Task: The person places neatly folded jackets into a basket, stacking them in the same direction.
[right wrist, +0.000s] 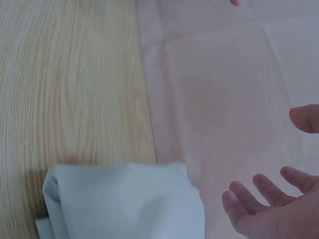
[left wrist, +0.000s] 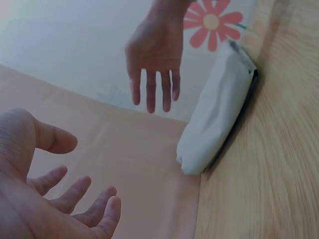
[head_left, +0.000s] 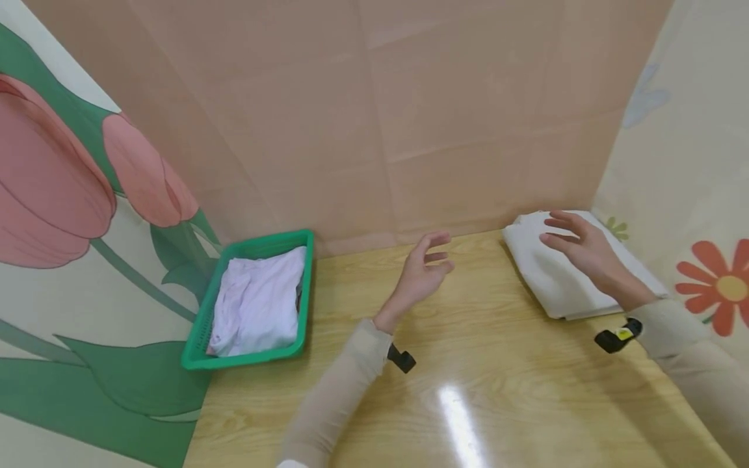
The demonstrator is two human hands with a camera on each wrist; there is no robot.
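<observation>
My left hand (head_left: pixel 422 270) hovers over the middle of the table, its fingers loosely bent and holding nothing. Further right, my right hand (head_left: pixel 585 250) is raised above a folded white cloth (head_left: pixel 562 286), fingers relaxed and apart from it. That folded cloth (right wrist: pixel 124 204) shows thick layered edges in the right wrist view, lying near the table's back edge. The left wrist view has my left hand (left wrist: pixel 55 184) with its fingers spread, and my right hand (left wrist: pixel 157 55) opposite, its fingers pointing down.
On the left of the wooden table (head_left: pixel 456 364) stands a green plastic basket (head_left: pixel 307 292) with pale pink folded clothing (head_left: pixel 263 305) inside. A tan sheet (head_left: pixel 380 117) hangs behind the table. Painted walls with flowers (head_left: pixel 731 286) flank both sides.
</observation>
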